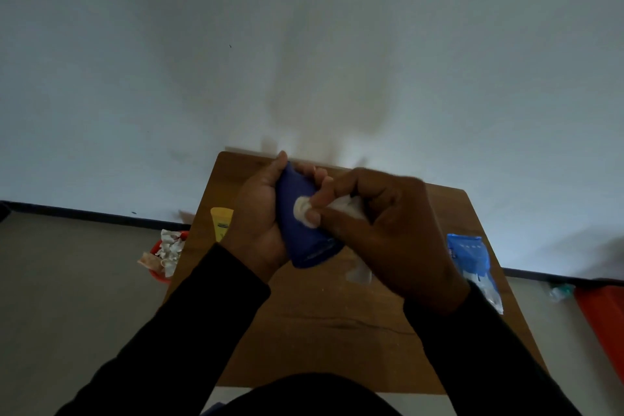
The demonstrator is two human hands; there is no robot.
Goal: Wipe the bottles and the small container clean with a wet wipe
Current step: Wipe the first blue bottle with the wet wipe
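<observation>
The left hand (pixel 260 223) is wrapped firmly round a blue bottle (pixel 305 223), held above the table (pixel 337 331). The right hand (pixel 388 230) pinches a wet wipe (pixel 304 209) against the bottle's front. To clean well, I judge it best to turn the bottle in the left palm while rubbing each side.

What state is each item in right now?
Blue bottle: held off the table in left hand.
Wet wipe: bunched in right hand, pressed on the bottle.
Yellow tube: standing on the table.
Wipes packet: lying at the table's right edge.
</observation>
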